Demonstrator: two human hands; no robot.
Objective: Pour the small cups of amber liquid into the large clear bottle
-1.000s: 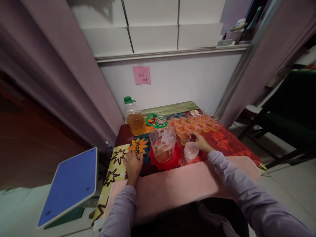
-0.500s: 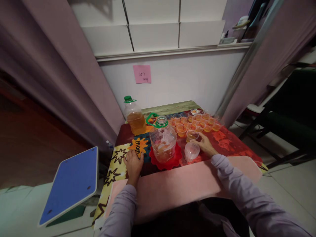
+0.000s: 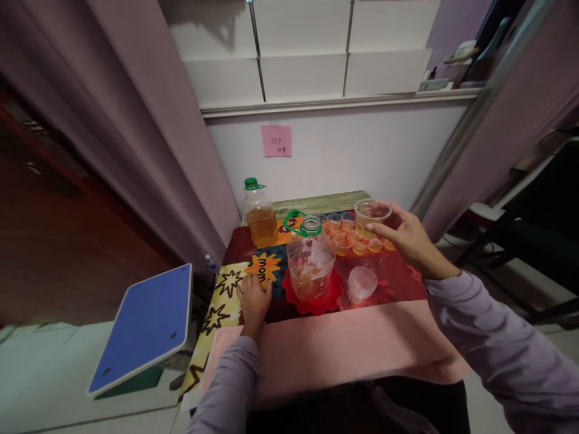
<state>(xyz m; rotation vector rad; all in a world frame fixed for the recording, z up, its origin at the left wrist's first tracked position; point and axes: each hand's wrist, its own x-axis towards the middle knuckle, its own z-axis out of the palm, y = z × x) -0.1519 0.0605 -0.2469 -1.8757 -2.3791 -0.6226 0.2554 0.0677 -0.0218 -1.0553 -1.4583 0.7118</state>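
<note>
Raised above the table's right side, my right hand (image 3: 409,236) grips a clear plastic cup (image 3: 365,226) with pale yellow liquid inside. Flat on the table to the left rests my left hand (image 3: 254,296), its fingers spread and nothing in them. Between the hands, an uncapped clear jug (image 3: 312,268) with a green handle and a little liquid at its bottom stands on a red scalloped dish (image 3: 332,304). A stack of clear cups (image 3: 362,284) sits right of the jug. Behind it are rows of cups with amber liquid (image 3: 342,243), partly hidden by the raised cup.
A green-capped jug (image 3: 261,226), partly filled with amber liquid, stands at the back left of the patterned table. A pink mat (image 3: 344,343) covers its front edge. To the left is a blue-topped stool (image 3: 145,325); a dark chair (image 3: 534,223) stands at the right.
My right hand has lifted the cup from the table, up and to the right. My left hand remains resting on the tablecloth. The view has shifted slightly.
</note>
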